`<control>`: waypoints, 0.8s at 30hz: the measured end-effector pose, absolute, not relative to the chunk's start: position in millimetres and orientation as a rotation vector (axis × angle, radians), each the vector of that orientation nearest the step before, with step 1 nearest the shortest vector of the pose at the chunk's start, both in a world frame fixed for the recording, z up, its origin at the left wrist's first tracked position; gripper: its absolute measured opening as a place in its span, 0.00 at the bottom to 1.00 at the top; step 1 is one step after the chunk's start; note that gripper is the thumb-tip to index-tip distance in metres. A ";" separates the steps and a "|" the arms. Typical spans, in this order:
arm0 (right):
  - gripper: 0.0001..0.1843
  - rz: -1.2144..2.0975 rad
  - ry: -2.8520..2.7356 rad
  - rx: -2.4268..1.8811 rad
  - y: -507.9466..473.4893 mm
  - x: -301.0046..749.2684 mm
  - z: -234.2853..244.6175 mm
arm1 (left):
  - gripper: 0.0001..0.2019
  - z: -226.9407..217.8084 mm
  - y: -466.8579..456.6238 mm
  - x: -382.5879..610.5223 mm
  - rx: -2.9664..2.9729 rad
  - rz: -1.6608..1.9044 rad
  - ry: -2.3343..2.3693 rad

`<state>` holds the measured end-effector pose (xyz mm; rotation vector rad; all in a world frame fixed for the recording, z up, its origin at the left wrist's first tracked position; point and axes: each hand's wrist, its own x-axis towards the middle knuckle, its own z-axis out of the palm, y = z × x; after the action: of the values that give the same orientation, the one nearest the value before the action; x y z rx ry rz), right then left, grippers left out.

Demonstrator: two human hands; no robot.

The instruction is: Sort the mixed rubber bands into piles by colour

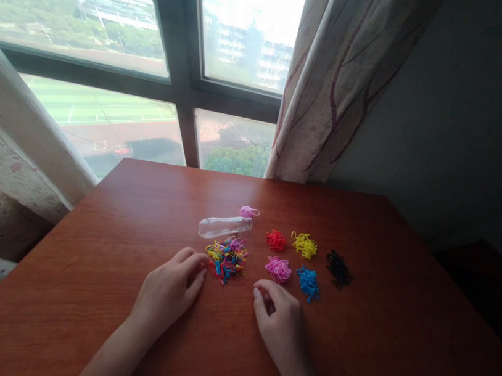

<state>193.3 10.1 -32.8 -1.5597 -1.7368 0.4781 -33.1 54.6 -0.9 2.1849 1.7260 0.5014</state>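
Note:
A mixed pile of small coloured rubber bands (226, 260) lies on the brown table. At its left edge is my left hand (174, 283), fingers curled and tips against the bands; what lies between them is hidden. My right hand (278, 316) rests below the pink rubber bands (277, 269), with thumb and forefinger drawn together and anything in them too small to make out. Sorted near it are red rubber bands (276, 241), yellow rubber bands (304, 245), blue rubber bands (308, 284) and black rubber bands (338, 269).
Behind the mixed pile a clear plastic bottle (223, 227) lies on its side. Beyond its neck sits a pink object with a loop (249, 211). The wooden table (137, 197) meets a window and a curtain (335, 81) at its far edge.

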 end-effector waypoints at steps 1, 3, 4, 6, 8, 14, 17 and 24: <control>0.11 0.483 -1.738 -1.560 10.0 193.3 -32.5 | 0.10 -0.7 54.6 -32.7 2.186 0.493 1.722; 0.11 0.490 -1.742 -1.561 9.9 193.3 -31.7 | 0.10 -0.7 54.6 -32.3 2.186 0.480 1.713; 0.11 0.491 -1.744 -1.562 10.0 193.4 -31.2 | 0.10 -0.8 54.6 -32.3 2.185 0.477 1.710; 0.11 0.492 -1.747 -1.561 10.1 193.4 -30.2 | 0.10 -1.2 54.4 -32.6 2.187 0.469 1.705; 0.11 0.496 -1.749 -1.560 10.1 193.5 -29.4 | 0.10 -1.5 54.0 -33.0 2.190 0.458 1.702; 0.11 0.522 -1.748 -1.564 9.3 193.6 -29.8 | 0.09 -1.1 53.4 -33.3 2.197 0.412 1.713; 0.10 0.526 -1.747 -1.555 9.0 193.9 -31.0 | 0.09 -0.9 53.6 -33.1 2.191 0.425 1.706; 0.09 0.519 -1.753 -1.541 10.1 194.4 -32.3 | 0.08 -3.3 51.2 -29.3 2.273 0.501 1.465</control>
<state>194.4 10.1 -32.3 -1.5407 -1.7530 0.5190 -29.3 51.2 -3.3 2.2729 1.4653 0.5015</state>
